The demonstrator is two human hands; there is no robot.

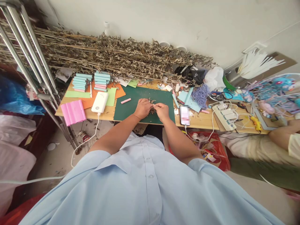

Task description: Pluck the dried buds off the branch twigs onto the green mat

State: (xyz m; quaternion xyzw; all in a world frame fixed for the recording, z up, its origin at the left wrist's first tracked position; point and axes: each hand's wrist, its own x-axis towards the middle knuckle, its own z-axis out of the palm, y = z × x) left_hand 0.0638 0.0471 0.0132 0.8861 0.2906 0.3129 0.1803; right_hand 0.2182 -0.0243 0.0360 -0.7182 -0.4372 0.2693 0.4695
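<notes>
Over the dark green mat [126,109], my left hand [142,108] and my right hand [161,112] are close together, both with fingers closed on bits of dried plant [152,110]. Crumbled leaves lie below and between them. A pink paper roll [126,101] rests on the mat to the left of my hands. Stacks of blue and pink rolls [100,82] lie on coloured paper at the table's left. Long dried stalks [117,54] stretch along the back of the table.
A white power bank [99,102] and pink paper [73,112] lie left. Rightward are a phone [185,115], purple yarn [200,96] and a power strip [224,117]. Metal poles [35,53] stand at the left. Another person's arm [284,136] reaches in at the right edge.
</notes>
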